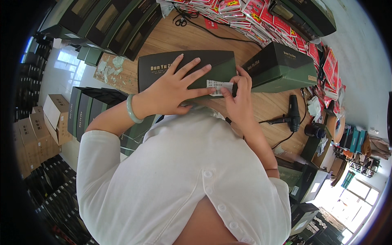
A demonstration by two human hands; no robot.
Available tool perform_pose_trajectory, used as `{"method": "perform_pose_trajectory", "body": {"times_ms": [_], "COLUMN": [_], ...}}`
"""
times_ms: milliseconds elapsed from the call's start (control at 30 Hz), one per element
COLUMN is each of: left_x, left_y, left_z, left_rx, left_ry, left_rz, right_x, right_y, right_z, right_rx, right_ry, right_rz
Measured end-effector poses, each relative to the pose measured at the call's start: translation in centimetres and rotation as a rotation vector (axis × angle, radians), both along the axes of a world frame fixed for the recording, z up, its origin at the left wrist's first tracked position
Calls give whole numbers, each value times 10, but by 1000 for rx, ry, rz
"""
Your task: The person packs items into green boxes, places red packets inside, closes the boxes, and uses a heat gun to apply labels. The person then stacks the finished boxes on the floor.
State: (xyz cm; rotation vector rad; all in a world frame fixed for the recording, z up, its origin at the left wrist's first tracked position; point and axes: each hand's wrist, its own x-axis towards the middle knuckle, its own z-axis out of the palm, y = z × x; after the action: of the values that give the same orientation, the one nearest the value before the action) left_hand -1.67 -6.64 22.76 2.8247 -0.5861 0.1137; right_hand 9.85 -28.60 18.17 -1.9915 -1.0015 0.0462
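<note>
A dark green and black shoe box (pixel 147 75) lies on the table in front of me. My left hand (pixel 171 83), with a pale green bangle at its wrist, rests flat on the lid with its fingers spread. A white printed label (pixel 216 90) is on the box near its right front corner. One left fingertip touches the label's left part. At the label's right end my right hand (pixel 240 96) has its thumb on the label and its fingers curled at the box's right edge.
Another green and black box (pixel 281 65) stands to the right. Behind it are piles of red cards (pixel 253 20). A black hair dryer (pixel 292 113) with a cord lies at the right. Black scissors (pixel 180 19) lie at the back. More boxes (pixel 114 28) stand at the back left.
</note>
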Motion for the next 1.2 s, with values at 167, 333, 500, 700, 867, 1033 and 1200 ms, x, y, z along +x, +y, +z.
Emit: {"method": "perform_pose_trajectory", "body": {"times_ms": [167,333,500,700,867,1033,1200], "left_x": [1,7,21,29,14,-8,-10], "left_y": [1,-8,-22,-34,-21,-3,-1], "left_z": [-5,-6,-12,-12,-10,-6,-5], "left_rx": [27,62,52,69,62,69,74], "left_ry": [-25,-53,-55,-55,-47,-21,-36], "left_rz": [-37,17,11,45,47,77,92], "right_x": [1,4,19,28,27,22,17], "right_y": [-6,-8,-4,-3,-2,0,-7], "right_z": [2,10,21,30,33,37,34], "right_rx": [-21,-21,-103,-187,-215,-212,-228], "right_ry": [63,113,156,181,195,212,110], "right_rz": [3,22,24,18,14,0,19]}}
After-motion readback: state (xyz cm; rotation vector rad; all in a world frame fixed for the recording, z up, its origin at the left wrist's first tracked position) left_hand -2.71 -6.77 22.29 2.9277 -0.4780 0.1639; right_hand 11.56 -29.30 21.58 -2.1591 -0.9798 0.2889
